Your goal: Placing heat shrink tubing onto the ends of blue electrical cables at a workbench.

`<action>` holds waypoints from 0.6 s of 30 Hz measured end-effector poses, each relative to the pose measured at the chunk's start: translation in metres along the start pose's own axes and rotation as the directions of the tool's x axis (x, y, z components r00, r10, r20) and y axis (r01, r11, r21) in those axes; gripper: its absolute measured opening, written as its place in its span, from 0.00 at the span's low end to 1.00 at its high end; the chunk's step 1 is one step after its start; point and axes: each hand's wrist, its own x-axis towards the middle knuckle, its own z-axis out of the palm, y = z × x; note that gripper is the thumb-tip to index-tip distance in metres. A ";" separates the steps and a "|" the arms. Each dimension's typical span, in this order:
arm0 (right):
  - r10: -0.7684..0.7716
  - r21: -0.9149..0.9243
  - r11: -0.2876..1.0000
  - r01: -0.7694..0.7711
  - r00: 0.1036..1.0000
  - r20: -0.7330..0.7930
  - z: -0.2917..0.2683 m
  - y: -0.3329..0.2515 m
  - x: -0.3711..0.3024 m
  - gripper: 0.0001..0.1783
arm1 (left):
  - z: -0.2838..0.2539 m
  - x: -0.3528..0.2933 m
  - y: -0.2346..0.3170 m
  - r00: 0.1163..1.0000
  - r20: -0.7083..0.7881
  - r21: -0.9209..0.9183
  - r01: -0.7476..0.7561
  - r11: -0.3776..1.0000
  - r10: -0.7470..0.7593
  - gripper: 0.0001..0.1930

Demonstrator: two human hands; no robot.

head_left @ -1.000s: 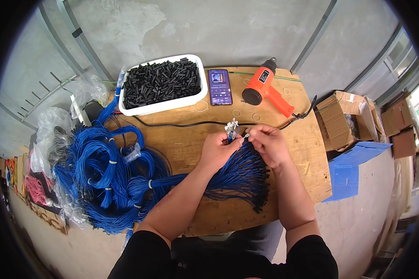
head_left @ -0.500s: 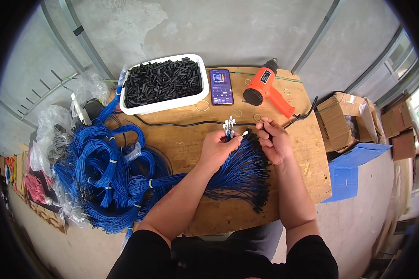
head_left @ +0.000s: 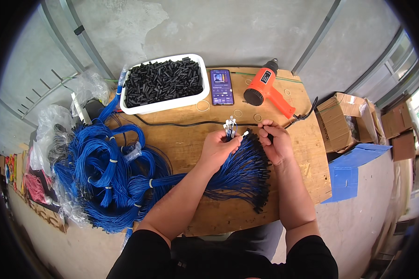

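My left hand (head_left: 220,148) is closed around several blue wires, whose white connector ends (head_left: 230,126) stick up above the fingers. One white tip (head_left: 245,134) points out to the right of the thumb. Just right of it, my right hand (head_left: 276,143) is closed with thumb and forefinger together. A small black tube (head_left: 270,137) shows partly in its fingers; the rest is hidden. Below and between the hands, a fan of blue wires (head_left: 233,179) spreads over the table, with black sleeves (head_left: 264,186) along its right edge.
A white tray (head_left: 160,109) full of short black tubes stands at the back, beside a phone (head_left: 221,87) and an orange heat gun (head_left: 270,88). Coiled blue wire (head_left: 100,162) covers the table's left side. A black cable (head_left: 186,124) crosses behind my hands. Cardboard boxes (head_left: 340,121) stand right.
Both hands stay nearly in place. My right fingers have shifted very slightly; the wires in my left hand look the same.
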 end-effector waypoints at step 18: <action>0.020 -0.187 0.982 -0.012 0.999 0.041 0.019 0.001 -0.011 0.10 | -0.001 0.002 -0.003 1.000 -0.007 -0.027 -0.029 0.999 0.029 0.06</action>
